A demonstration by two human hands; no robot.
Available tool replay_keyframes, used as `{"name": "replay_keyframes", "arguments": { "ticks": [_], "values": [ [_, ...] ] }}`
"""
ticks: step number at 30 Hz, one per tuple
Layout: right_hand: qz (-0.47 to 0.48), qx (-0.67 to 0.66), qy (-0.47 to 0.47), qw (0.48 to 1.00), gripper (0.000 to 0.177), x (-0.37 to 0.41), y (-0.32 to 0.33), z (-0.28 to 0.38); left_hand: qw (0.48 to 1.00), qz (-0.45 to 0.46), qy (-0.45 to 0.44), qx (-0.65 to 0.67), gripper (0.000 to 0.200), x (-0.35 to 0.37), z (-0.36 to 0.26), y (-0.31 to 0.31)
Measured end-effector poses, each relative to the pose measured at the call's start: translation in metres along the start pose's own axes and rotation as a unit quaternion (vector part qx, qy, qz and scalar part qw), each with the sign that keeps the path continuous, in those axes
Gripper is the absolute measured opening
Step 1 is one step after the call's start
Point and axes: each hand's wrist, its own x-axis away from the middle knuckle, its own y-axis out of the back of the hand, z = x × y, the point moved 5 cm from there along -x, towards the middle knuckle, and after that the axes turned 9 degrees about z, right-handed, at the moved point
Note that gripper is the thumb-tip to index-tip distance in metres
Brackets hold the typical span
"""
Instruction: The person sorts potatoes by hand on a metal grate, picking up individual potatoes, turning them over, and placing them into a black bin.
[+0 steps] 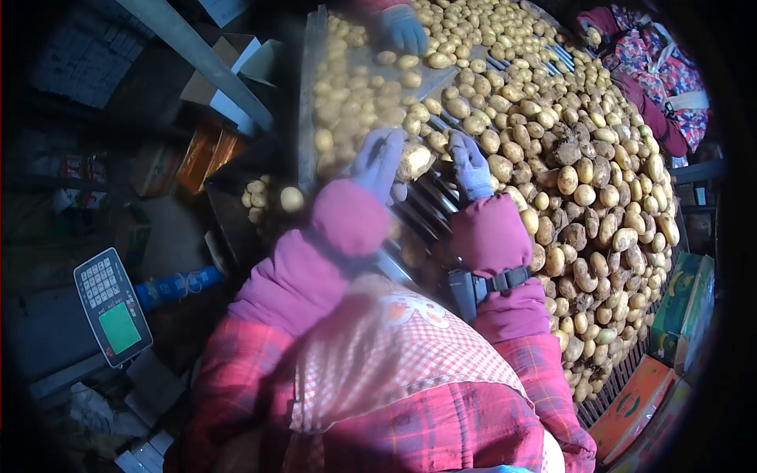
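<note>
My left hand (378,162), in a lavender glove, is closed on a pale potato (415,162) against its inner side. My right hand (471,167), gloved alike, is just to the right with its fingers bent and pressed together; what they hold, if anything, is hidden. Beyond its fingertips lie loose potatoes (475,124). Below both hands, dark gaps show between the metal bars (426,206) of a grate. Left of my left hand, more potatoes (347,98) sit on a metal sheet, blurred.
A big heap of potatoes (587,197) covers the right side. Another person's blue-gloved hand (405,30) is at the top, and a person in a floral garment (658,67) is at upper right. A scale display (113,307) stands left; cartons (631,406) lie lower right.
</note>
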Motion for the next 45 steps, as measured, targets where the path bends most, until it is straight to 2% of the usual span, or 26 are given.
{"name": "replay_keyframes", "arguments": {
  "ticks": [1,3,6,9,10,12,17,20,21,23,24,27,29,31,32,34,35,36,39,42,44,45],
  "values": [
    [0.049,-0.069,-0.167,0.982,0.041,0.006,-0.005,0.0,1.0,0.003,-0.009,-0.014,0.035,0.002,-0.001,-0.001],
    [0.153,-0.106,-0.267,0.946,0.046,0.036,-0.031,0.037,1.0,0.013,0.008,0.017,0.036,0.0,-0.004,-0.004],
    [0.14,0.007,-0.07,0.988,0.024,0.035,-0.035,0.024,0.988,0.033,0.119,0.092,0.036,-0.002,-0.006,-0.004],
    [0.069,-0.094,0.003,0.993,0.025,0.032,-0.041,0.022,0.995,0.032,-0.064,0.068,0.035,-0.005,0.014,-0.009],
    [0.05,-0.143,0.012,0.988,0.026,0.032,-0.042,0.023,0.993,0.017,-0.113,-0.028,0.036,-0.006,0.014,-0.011],
    [0.036,-0.099,-0.034,0.994,0.028,0.037,-0.04,0.038,0.953,-0.014,-0.208,-0.22,0.04,-0.006,0.006,-0.015],
    [0.001,-0.12,-0.129,0.984,0.031,0.042,-0.039,0.039,0.983,0.011,-0.121,-0.139,0.043,-0.002,0.009,-0.01],
    [0.021,-0.117,-0.133,0.984,0.036,0.038,-0.039,0.033,0.998,-0.004,-0.051,-0.028,0.042,-0.007,0.026,-0.008],
    [0.046,-0.123,-0.165,0.978,0.036,0.039,-0.038,0.032,0.999,-0.016,-0.029,0.017,0.041,-0.008,0.024,-0.007],
    [0.098,-0.132,-0.225,0.96,0.038,0.043,-0.03,0.038,0.999,-0.017,0.032,0.004,0.041,-0.003,0.016,-0.005],
    [0.159,-0.159,-0.225,0.948,0.041,0.048,-0.034,0.053,0.998,-0.018,0.064,-0.002,0.041,-0.001,0.012,-0.005],
    [0.156,-0.032,-0.101,0.982,0.041,0.047,-0.04,0.045,0.974,-0.057,-0.053,-0.213,0.042,-0.005,0.017,-0.004],
    [0.145,-0.272,-0.133,0.942,0.042,0.048,-0.047,0.028,0.994,0.003,0.012,-0.108,0.043,-0.01,0.028,0.001],
    [0.125,-0.496,-0.159,0.845,0.043,0.05,-0.058,0.024,0.993,0.027,0.109,-0.031,0.042,-0.007,0.024,0.0],
    [0.147,-0.542,-0.174,0.809,0.044,0.057,-0.061,0.036,0.985,0.021,0.171,-0.007,0.041,-0.003,0.018,-0.001],
    [0.224,-0.532,-0.123,0.807,0.043,0.051,-0.05,0.024,0.994,-0.048,0.096,-0.01,0.037,-0.011,0.024,0.004],
    [0.262,-0.526,-0.097,0.803,0.043,0.05,-0.044,0.021,0.992,-0.11,-0.043,-0.037,0.035,-0.026,0.05,0.01],
    [0.227,-0.445,-0.103,0.86,0.045,0.05,-0.037,0.027,0.966,-0.17,-0.182,-0.063,0.034,-0.026,0.039,0.014],
    [0.156,-0.307,-0.089,0.935,0.048,0.048,-0.027,0.034,0.991,-0.101,-0.061,-0.067,0.029,-0.027,0.051,0.027],
    [0.178,-0.228,-0.016,0.957,0.061,0.046,-0.03,0.029,1.0,0.007,0.005,-0.006,0.034,-0.018,0.034,0.002],
    [0.202,-0.165,0.003,0.966,0.074,0.052,-0.034,0.046,0.999,0.004,0.01,-0.037,0.037,-0.014,0.015,-0.012],
    [0.202,-0.148,0.034,0.968,0.074,0.053,-0.036,0.047,0.999,0.003,0.013,-0.053,0.039,-0.013,0.011,-0.015]
  ]
}}
